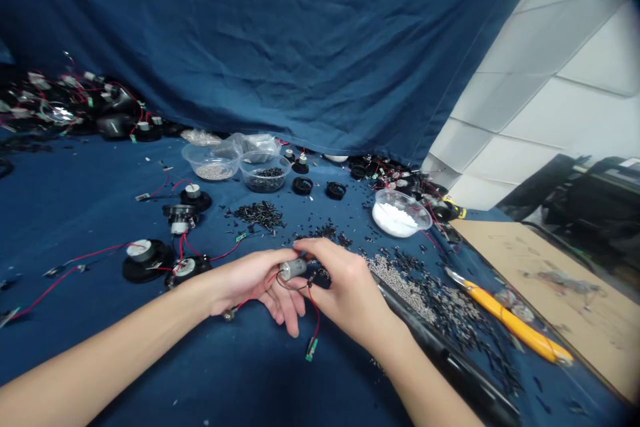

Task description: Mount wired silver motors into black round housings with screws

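Both hands meet over the blue cloth near the middle. My left hand (260, 283) and my right hand (345, 287) are closed together on a small silver motor (293, 268). A red wire (316, 310) hangs from the motor down to a tiny green connector (311, 349). A black part sits just behind the motor, partly hidden by my right fingers. A heap of small silver screws (400, 280) lies right of my right hand.
Black round housings with motors and red wires (145, 259) lie to the left. Clear tubs (264, 171) of small parts stand at the back, a white-filled bowl (400, 213) at right. A yellow-handled tool (510, 323) lies at right, beside a brown board (560, 280).
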